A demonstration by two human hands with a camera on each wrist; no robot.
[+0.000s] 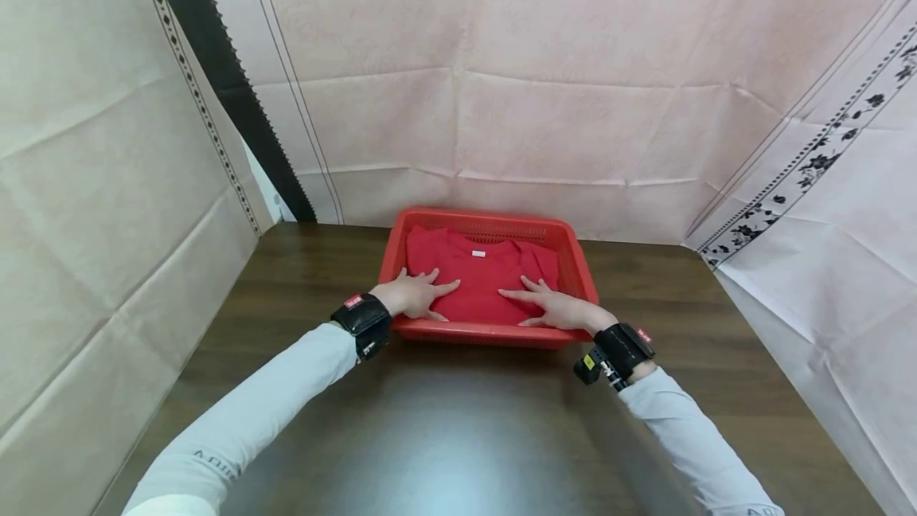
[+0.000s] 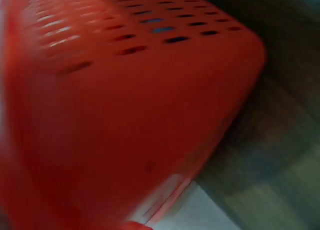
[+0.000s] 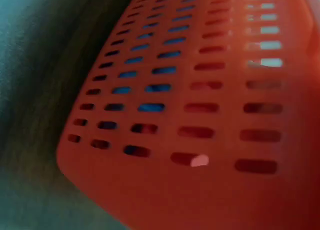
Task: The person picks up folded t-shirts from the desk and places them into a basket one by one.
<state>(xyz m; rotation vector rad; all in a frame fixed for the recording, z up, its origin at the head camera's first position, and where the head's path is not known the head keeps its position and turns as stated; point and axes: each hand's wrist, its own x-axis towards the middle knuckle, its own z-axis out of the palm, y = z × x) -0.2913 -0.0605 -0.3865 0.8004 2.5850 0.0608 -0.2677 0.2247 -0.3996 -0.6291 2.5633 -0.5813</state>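
A red shirt (image 1: 476,281) lies folded inside a red plastic basket (image 1: 494,334), its neckline and small white label toward the far side. My left hand (image 1: 418,294) rests on the left part of the shirt with fingers spread. On the right part, my right hand (image 1: 562,308) lies with its fingers spread too. Both wrists cross the basket's near rim. In the left wrist view the slotted basket wall (image 2: 135,90) fills most of the frame. The right wrist view shows the slotted wall (image 3: 165,125) as well, with blue showing through some slots; neither hand appears in the wrist views.
The basket stands on a brown wooden table (image 1: 322,277) near its far edge. Pale cloth (image 1: 501,126) hangs behind, and more cloth closes in the left and right sides. A dark strip (image 1: 236,94) runs down at the back left.
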